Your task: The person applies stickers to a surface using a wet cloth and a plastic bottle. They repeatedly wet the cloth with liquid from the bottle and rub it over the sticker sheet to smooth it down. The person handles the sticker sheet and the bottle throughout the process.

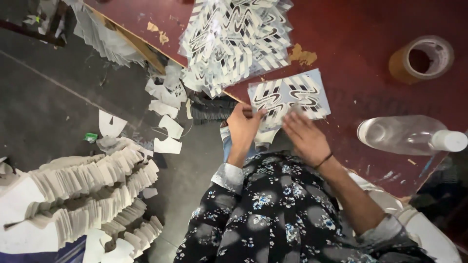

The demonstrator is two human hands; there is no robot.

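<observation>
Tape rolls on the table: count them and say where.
1. The brown tape roll lies flat near the red table's far right side, above the clear plastic bottle; others may be hidden.

A pale-blue sticker sheet with black-and-white wavy marks lies at centre, a heap of like sheets at twelve o'clock.

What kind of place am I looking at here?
Likely a small workshop for sorting printed sheets: a dark red worktable, a heap of black-and-white printed sheets, and fanned stacks of white backing paper on the floor.
</observation>
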